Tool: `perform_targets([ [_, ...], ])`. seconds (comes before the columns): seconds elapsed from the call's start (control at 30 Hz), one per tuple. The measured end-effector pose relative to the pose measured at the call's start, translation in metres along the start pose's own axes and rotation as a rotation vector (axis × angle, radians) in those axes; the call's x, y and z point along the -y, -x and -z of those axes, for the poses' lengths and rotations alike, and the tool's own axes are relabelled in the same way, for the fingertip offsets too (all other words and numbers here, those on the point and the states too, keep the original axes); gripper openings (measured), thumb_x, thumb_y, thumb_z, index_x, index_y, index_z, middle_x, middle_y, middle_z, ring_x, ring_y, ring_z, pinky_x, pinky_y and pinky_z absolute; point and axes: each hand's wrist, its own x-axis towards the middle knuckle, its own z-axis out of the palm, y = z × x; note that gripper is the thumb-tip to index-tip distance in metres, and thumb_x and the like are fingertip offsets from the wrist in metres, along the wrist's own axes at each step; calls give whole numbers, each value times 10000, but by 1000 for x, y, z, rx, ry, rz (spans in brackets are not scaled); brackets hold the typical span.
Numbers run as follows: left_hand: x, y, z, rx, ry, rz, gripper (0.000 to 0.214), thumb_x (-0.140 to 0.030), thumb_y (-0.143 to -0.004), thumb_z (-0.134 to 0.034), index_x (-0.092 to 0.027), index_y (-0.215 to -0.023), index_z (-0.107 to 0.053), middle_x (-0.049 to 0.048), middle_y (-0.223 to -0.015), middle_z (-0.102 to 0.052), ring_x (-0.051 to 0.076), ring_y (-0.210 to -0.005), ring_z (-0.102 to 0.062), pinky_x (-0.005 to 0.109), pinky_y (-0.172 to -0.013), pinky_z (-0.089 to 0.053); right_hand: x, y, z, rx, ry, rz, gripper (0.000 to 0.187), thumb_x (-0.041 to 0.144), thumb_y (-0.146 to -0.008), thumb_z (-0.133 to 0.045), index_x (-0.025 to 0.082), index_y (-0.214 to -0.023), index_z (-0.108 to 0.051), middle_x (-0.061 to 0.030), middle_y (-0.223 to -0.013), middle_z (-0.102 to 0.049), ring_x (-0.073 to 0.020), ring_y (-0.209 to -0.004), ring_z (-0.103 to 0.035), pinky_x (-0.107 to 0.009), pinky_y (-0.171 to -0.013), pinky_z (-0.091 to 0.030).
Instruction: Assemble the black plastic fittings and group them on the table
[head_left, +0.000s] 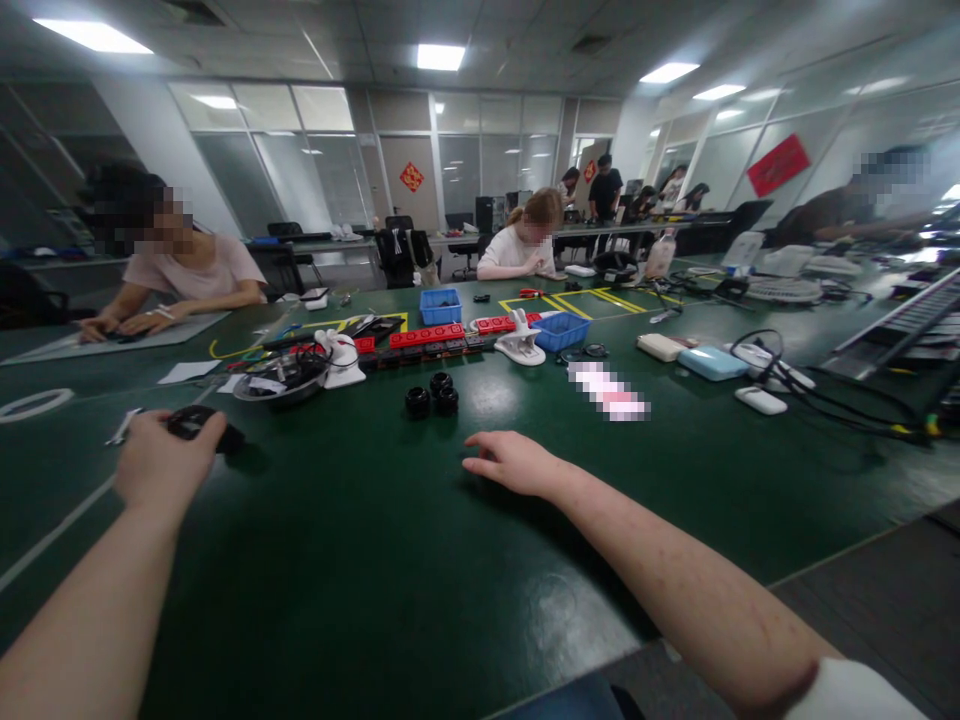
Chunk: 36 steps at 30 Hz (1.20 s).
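My left hand (165, 455) is closed around a black rounded object (201, 424), thumb on its near side, at the left of the green table (337, 560). The exact kind of that object I cannot make out. My right hand (514, 462) is held low over the middle of the table, palm down, fingers stretched forward and slightly apart, with nothing in it. Ahead and to its left stand three small black ring-shaped parts (418, 402) in a tight cluster. A metal bowl (279, 392) with black cables and parts in it lies just beyond my left hand.
Red and black strips (427, 336) run across the table's middle, with blue bins (561, 332), (440, 307) and white clip stands (521, 340), (341, 360) around them. At right lie a light-blue case (712, 363) and black cables (847, 390). Other people sit left, opposite and right.
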Motion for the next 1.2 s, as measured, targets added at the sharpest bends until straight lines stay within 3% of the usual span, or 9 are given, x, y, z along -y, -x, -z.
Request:
perform_targets([
  [0.13, 3, -4, -4, 63, -82, -119, 644, -587, -694, -504, -144, -1161, -520, 136, -1049, -585, 352, -946, -547, 458, -728, -463, -2, -2, -1, 0, 3, 8, 444, 465, -843, -455, 159, -1153, -541, -67, -892, -648, -180, -790, -599, -264, -668, -419],
  [0.3, 9, -10, -17, 138, -196, -206, 653, -578, -717, -459, -61, -1099, -570, 197, -1081, -551, 373, -978, -511, 450, -753, -438, -3, -3, -2, 3, 4, 25, 429, 461, -843, -455, 155, -1122, -566, -70, -894, -648, -177, -790, -596, -261, -673, -418],
  [0.5, 8, -10, -30, 263, -249, -288, 600, -574, -735, -434, -87, -1049, -591, 154, -946, -617, 315, -816, -571, 362, -629, -451, -4, -3, -2, 10, 17, 37, 413, 454, -843, -459, 149, -1090, -589, -77, -910, -646, -178, -791, -592, -262, -676, -420],
  [0.63, 7, -7, -28, 164, -280, -265, 651, -569, -766, -377, -37, -1110, -527, 219, -1143, -524, 358, -1003, -503, 404, -741, -420, -4, -3, -2, 10, 26, 44, 401, 444, -843, -465, 146, -1076, -597, -77, -902, -645, -174, -786, -591, -261, -678, -423],
  [0.73, 6, -14, -25, 118, -307, -209, 665, -533, -795, -324, 9, -1151, -469, 260, -1162, -498, 368, -1022, -497, 406, -737, -415, -4, -3, -2, 10, 33, 47, 394, 441, -844, -468, 149, -1072, -600, -77, -900, -643, -172, -790, -589, -259, -676, -422],
  [0.97, -3, -38, -29, 330, -404, -185, 682, -586, -691, -427, 2, -999, -582, 260, -962, -619, 396, -847, -585, 436, -653, -442, -6, -3, -2, 21, 43, 53, 389, 433, -840, -475, 141, -1062, -605, -82, -900, -620, -167, -783, -572, -262, -673, -424],
  [1.2, -1, -54, -41, 328, -430, -107, 682, -588, -677, -457, -50, -1090, -526, 223, -1074, -581, 388, -890, -573, 437, -613, -471, -7, -4, -2, 28, 36, 41, 382, 439, -826, -492, 153, -1050, -610, -83, -923, -595, -171, -791, -563, -266, -679, -427],
])
